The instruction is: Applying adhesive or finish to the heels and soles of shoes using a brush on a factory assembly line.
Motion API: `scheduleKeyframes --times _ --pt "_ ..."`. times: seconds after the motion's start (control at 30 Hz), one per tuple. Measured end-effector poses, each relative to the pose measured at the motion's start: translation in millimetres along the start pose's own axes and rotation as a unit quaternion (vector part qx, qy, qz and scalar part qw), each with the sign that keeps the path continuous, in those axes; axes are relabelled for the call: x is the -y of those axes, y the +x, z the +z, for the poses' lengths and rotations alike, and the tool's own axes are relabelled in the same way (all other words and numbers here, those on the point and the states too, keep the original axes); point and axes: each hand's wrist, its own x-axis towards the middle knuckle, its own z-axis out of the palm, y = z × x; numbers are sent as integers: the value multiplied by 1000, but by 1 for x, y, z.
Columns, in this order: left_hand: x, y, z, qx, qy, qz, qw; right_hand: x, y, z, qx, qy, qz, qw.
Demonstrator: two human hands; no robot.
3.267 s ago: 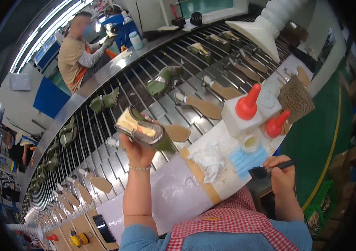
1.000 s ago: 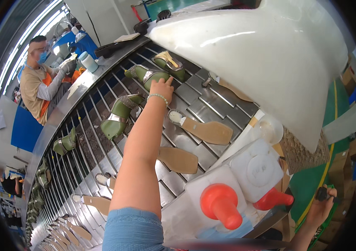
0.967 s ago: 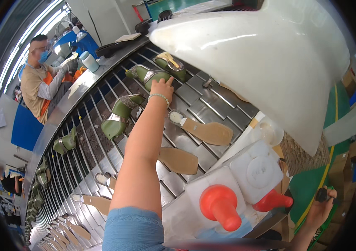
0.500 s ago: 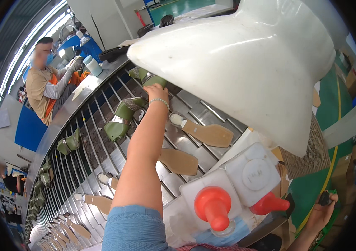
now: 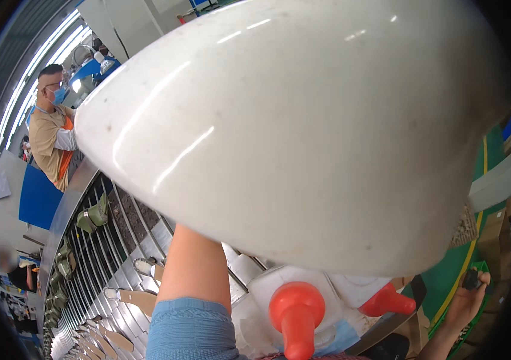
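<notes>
My left forearm (image 5: 194,264), in a blue sleeve, reaches forward over the rod conveyor (image 5: 125,240). A large glossy white hood (image 5: 291,138) covers my left hand, so its fingers and anything in them are hidden. At the lower right, my right hand (image 5: 464,307) is closed round a small black object (image 5: 471,279) whose kind I cannot make out. Left of my left forearm lie a tan shoe sole (image 5: 138,298) and a green strapped shoe upper (image 5: 93,216).
Two whitish plastic containers with red nozzles (image 5: 296,303) stand beside my left sleeve. More green uppers (image 5: 57,282) and tan soles (image 5: 114,339) line the conveyor. Across it sits a masked co-worker (image 5: 51,126). A green crate (image 5: 482,267) is beside my right hand.
The white hood now fills far more of the view. It covers my left hand, which was on a green shoe upper, and the uppers near it. My right hand still holds the black object.
</notes>
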Motion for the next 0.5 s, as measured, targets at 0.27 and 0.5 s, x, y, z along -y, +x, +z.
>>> scheduleKeyframes --times 0.27,0.5 --pt "9 -10 19 -84 -99 -46 990 6 0 -1 89 36 27 995" --pt "0 90 -43 -162 -181 -97 965 6 -1 10 105 60 26 992"
